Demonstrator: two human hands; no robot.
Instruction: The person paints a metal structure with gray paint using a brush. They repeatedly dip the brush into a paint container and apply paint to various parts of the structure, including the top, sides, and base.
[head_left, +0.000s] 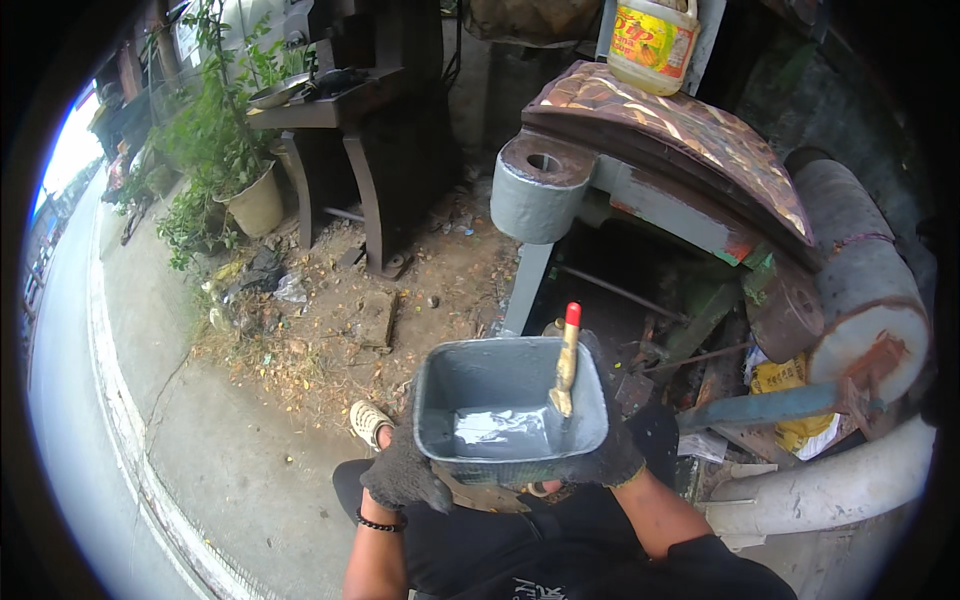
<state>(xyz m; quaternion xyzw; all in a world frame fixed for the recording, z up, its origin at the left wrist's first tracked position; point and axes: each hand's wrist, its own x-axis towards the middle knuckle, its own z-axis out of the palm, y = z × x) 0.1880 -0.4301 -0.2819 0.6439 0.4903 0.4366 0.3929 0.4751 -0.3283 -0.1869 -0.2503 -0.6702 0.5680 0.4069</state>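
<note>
Grey tub [500, 375] is sitting above the lap [480, 535], holding glossy grey liquid [500, 440], apparently paint under glare, and a leaning red-tipped brush [566, 365] | Jug [650, 77] is standing behind, its yellow-and-red label [650, 40] showing lettering | Gloved left hand [405, 475] is gripping the tub's left side, gloved right hand [612, 458] its right

Red-tipped brush [567, 360] inside grey tub [485, 375], gloved fingers [432, 488] apparently at both sides

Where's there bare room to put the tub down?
Bare pavement lies between the white stripe and the left hand, which holds the tub. It's crowded beyond the right hand, with the pipe, bar, yellow bag and drum close together. Plants and litter crowd around the pot.
</note>
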